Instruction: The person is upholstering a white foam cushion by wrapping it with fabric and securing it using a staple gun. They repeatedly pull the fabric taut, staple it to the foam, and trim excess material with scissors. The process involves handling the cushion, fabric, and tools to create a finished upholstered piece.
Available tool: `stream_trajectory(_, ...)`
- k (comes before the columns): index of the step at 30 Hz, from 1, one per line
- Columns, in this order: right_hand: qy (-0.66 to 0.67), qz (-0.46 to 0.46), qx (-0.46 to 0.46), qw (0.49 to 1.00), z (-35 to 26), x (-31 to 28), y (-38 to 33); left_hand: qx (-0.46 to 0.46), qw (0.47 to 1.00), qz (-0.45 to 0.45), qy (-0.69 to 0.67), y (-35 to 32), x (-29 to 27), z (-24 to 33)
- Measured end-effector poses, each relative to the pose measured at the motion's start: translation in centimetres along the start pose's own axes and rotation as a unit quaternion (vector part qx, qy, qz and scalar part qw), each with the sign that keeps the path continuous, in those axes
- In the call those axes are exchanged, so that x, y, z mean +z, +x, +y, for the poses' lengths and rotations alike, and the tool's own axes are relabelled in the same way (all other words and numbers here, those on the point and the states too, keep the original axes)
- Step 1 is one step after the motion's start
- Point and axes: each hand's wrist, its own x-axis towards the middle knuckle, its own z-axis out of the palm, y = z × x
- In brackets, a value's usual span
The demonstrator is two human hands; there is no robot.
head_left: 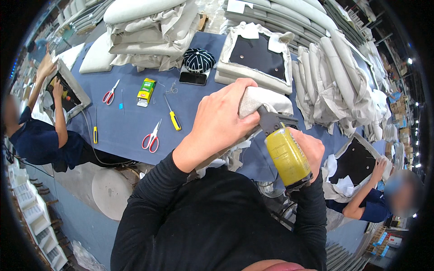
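My left hand [220,116] is closed over the edge of a light grey fabric-covered cushion panel [266,98], its fingers folded across the top and the thumb pressing the near side. Wrapped around a yellow staple gun [288,156] is my right hand [309,148], partly hidden behind the tool's body. The gun's dark nose meets the cloth beside my left thumb. Loose fabric hangs below my left wrist. Much of the panel is out of sight behind my hands and forearm.
On the blue table [122,131] lie red-handled scissors [152,141], a yellow screwdriver [174,119], a green-yellow box [146,91] and a phone [193,78]. Cushion stacks [153,36] and an upholstered panel [255,56] stand beyond. One co-worker [40,131] works at left, another [368,198] at right.
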Motion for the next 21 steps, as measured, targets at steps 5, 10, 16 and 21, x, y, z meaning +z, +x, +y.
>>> stream_trajectory(5, -0.007, -0.013, 0.002, 1.0, 0.0, 0.0, 0.0, -0.023, 1.0, -0.013, -0.006, 0.1, -0.1, 0.2)
stream_trajectory(10, 0.014, -0.023, -0.002, 1.0, 0.1, -0.1, 0.4, -0.027, 0.999, -0.018, -0.009, 0.4, -0.5, -0.1)
stream_trajectory(16, -0.014, -0.048, 0.018, 0.999, 2.1, 0.9, -3.2, -0.047, 0.998, -0.013, -0.026, -0.8, -0.8, -0.6)
stream_trajectory(21, 0.344, -0.052, 0.465, 0.814, 7.7, 7.9, -15.1, -0.103, 0.992, -0.031, -0.067, -3.4, -4.1, -1.4)
